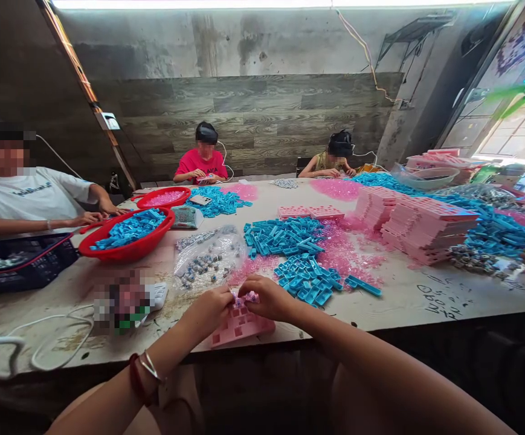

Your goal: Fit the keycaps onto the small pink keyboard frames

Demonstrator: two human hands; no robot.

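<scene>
- I'm looking across a pale, stained table point(393, 311), and dark handwriting point(438, 301) is showing near its right front edge.
- Right at the near edge, a pink gridded tray point(244, 329) is sitting.
- Just beyond, blue pieces point(284, 235) are lying heaped, and shiny pink bits point(353, 251) are spreading around them!
- Over right, pink slabs point(428, 229) are standing stacked.
- Left now: a clear plastic bag point(210, 260) is lying flat, a red basin point(126, 249) is resting farther out, and a white cable point(40, 362) is looping nearer me.
</scene>
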